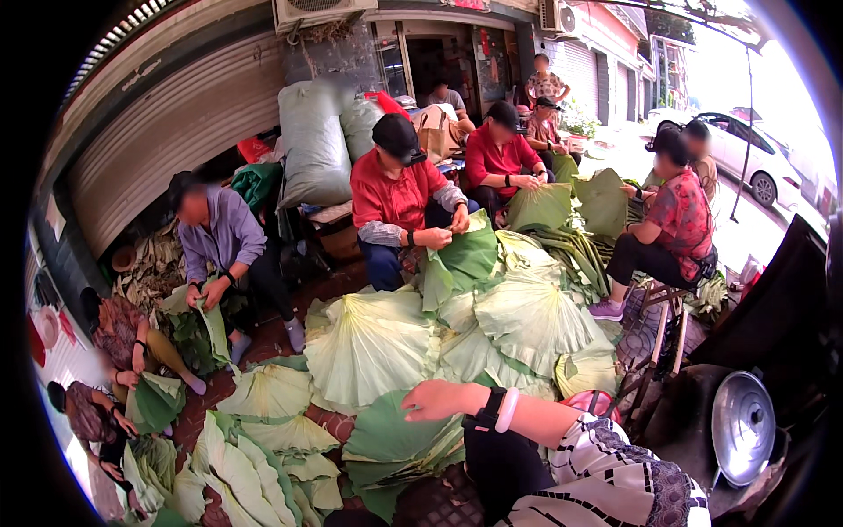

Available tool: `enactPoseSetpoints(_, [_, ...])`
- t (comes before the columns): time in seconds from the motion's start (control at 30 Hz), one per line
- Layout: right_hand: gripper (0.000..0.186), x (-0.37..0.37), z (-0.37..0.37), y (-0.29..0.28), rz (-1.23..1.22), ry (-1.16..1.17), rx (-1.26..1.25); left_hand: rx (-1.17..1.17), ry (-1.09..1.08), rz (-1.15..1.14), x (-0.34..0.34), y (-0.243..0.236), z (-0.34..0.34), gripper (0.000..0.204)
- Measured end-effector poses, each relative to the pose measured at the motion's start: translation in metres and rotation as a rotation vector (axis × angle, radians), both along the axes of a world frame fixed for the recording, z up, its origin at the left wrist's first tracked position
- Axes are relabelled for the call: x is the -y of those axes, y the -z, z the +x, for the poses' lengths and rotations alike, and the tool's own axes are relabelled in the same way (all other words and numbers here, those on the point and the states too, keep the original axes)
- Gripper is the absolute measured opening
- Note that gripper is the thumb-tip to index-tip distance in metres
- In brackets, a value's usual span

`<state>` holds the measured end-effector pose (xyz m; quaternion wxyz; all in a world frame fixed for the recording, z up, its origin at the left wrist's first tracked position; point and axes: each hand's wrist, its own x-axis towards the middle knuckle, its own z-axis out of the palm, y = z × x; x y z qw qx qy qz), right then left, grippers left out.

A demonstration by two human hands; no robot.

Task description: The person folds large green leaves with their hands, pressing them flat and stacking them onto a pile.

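My right arm comes in from the lower right in a black-and-white patterned sleeve, with a pale bangle (507, 409) and a black wristband (489, 405) on it. My right hand (432, 400) reaches left over a green lotus leaf (395, 443). Its fingers are loosely bent and slightly apart, and nothing shows in them. Whether the fingertips touch the leaf is hard to tell. Beyond the hand spreads a pile of large pale lotus leaves (369, 342). My left hand is out of the picture.
Several seated people handle leaves around the pile; one in red (395, 202) folds a leaf opposite me. More leaves (241, 474) lie at the lower left. A stove bears a pot with a metal lid (743, 426) at right, near a wooden stool (663, 338). Stuffed sacks (313, 145) stand behind.
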<state>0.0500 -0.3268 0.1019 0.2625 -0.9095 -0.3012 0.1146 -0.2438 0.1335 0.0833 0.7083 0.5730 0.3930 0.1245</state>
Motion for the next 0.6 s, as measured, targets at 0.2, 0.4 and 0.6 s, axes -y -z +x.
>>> enactPoseSetpoints(0.2, [0.043, 0.035, -0.021, 0.012, 0.09, 0.026, 0.186, -0.046, -0.055, -0.03, 0.023, -0.015, 0.012, 0.049])
enactPoseSetpoints(0.4, [0.048, 0.006, -0.043, 0.025, -0.013, 0.04, 0.558, 0.115, 0.016, -0.044, -0.026, 0.032, -0.012, 0.068])
enactPoseSetpoints(0.6, [0.043, 0.023, -0.056, 0.053, 0.028, -0.009, 0.493, 0.162, -0.34, -0.083, -0.032, 0.033, -0.057, 0.065])
